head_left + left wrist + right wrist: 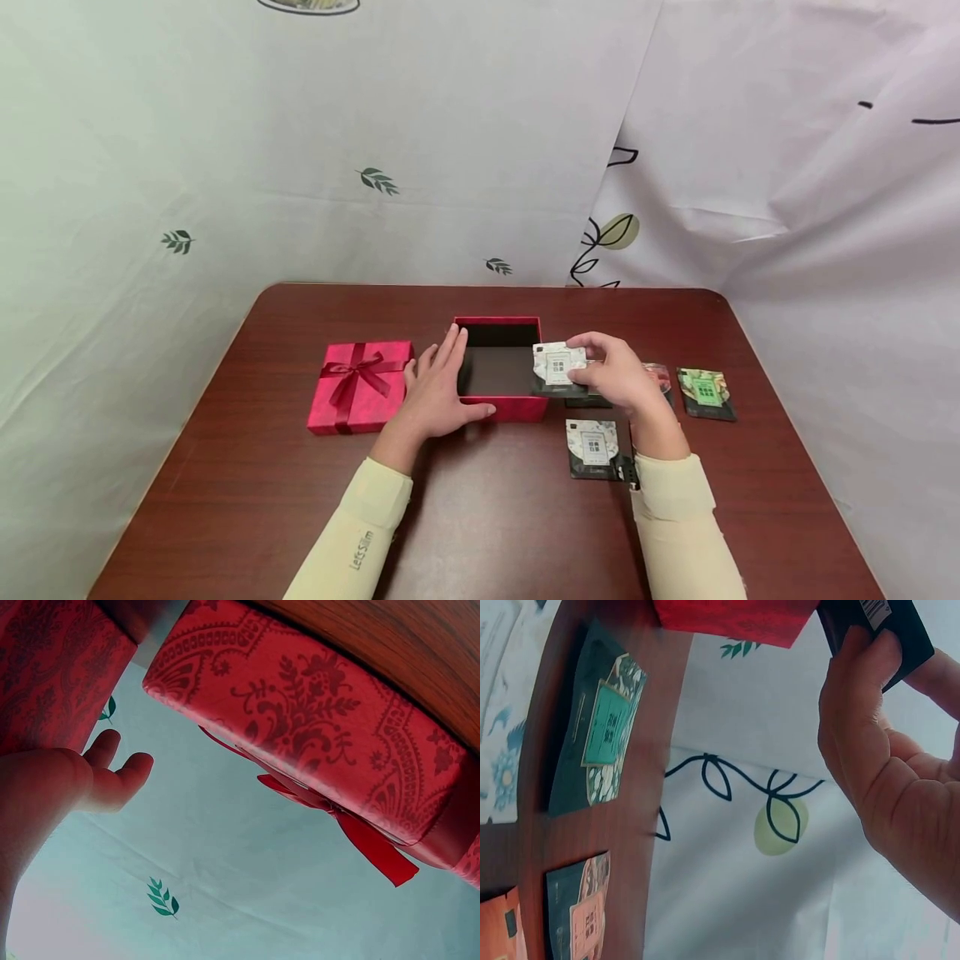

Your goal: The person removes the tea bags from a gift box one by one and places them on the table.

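Observation:
A red gift box (510,409) stands uncovered with a dark interior. My left hand (435,396) lies along its left side, fingers extended and thumb over the front wall. In the left wrist view, that hand (75,784) touches the patterned box wall (60,667). Between thumb and fingers, my right hand (618,375) pinches a white-and-black sachet (557,365) at the box's right edge. The right wrist view shows the sachet's dark back (911,637) with a barcode, raised above the table.
Left of the box lies its red lid (390,400) with a ribbon bow. Another white-and-black sachet (592,450) lies front right. A green-labelled sachet (703,393) is farther right, and a reddish one (660,377) is partly behind my right hand. A teal-labelled sachet (604,727) lies near the box.

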Demonstrator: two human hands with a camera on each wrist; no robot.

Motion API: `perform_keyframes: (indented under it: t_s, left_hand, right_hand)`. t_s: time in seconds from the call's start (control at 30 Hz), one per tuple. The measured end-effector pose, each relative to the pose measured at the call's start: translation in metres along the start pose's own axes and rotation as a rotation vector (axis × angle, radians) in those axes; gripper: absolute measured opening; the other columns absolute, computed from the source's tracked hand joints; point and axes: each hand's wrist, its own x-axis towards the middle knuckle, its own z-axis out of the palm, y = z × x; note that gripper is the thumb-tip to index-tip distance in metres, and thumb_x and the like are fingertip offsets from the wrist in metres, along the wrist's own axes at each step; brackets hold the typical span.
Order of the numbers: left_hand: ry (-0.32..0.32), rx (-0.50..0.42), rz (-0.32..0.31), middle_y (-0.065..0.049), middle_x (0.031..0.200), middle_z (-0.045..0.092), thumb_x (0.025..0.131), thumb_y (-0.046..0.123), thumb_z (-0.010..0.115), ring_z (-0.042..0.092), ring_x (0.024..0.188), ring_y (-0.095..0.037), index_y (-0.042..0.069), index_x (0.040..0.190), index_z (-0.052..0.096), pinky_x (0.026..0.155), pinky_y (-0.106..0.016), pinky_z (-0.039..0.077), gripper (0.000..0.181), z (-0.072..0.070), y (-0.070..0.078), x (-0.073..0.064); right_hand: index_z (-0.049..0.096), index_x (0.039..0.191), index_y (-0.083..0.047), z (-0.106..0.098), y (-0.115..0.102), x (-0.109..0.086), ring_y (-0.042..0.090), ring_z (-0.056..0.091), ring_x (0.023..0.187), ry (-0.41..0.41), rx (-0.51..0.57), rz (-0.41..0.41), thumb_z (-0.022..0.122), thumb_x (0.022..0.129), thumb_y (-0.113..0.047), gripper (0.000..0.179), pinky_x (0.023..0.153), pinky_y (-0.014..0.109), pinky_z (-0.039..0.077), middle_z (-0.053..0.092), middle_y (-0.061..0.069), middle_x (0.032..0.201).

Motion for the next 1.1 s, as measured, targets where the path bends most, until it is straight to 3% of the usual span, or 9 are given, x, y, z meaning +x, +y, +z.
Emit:
perform_keyframes:
  t_s: [0.23,0.47,0.87,1.1]
  left_hand:
    - [0.003,-0.006,0.002,0.008,0.167,-0.004,0.069,0.061,0.081,0.019,0.143,-0.038,0.023,0.163,0.005,0.107,-0.069,0.007,0.127,0.000,0.001,0.000]
    - [0.001,-0.011,-0.006,0.008,0.167,-0.004,0.068,0.060,0.082,0.019,0.143,-0.038,0.022,0.163,0.007,0.108,-0.069,0.006,0.127,0.000,0.001,0.000]
    - [-0.011,-0.019,-0.001,0.008,0.167,-0.005,0.068,0.060,0.083,0.019,0.144,-0.039,0.022,0.163,0.007,0.107,-0.070,0.006,0.127,-0.001,0.001,0.000]
    - [-0.007,-0.024,-0.003,0.008,0.167,-0.004,0.068,0.059,0.083,0.018,0.143,-0.039,0.021,0.163,0.008,0.108,-0.069,0.006,0.126,-0.002,0.002,0.000]
  right_hand:
    - [0.063,0.127,-0.005,-0.006,0.007,-0.006,0.029,0.050,0.083,0.007,0.002,-0.019,0.072,0.088,-0.002,0.040,0.065,0.035,0.053,0.050,0.018,0.112]
    - [0.062,0.127,-0.003,-0.012,0.014,-0.013,0.022,0.047,0.066,0.008,0.044,-0.044,0.072,0.087,0.001,0.042,0.057,0.030,0.048,0.044,0.017,0.099]
    - [0.059,0.130,-0.002,-0.027,0.029,-0.027,0.017,0.042,0.061,0.010,0.070,0.002,0.070,0.089,0.001,0.042,0.052,0.029,0.044,0.043,0.017,0.101]
    - [0.056,0.131,0.001,-0.037,0.042,-0.036,0.013,0.032,0.058,0.009,0.094,0.004,0.069,0.090,0.001,0.043,0.047,0.028,0.035,0.037,0.012,0.088]
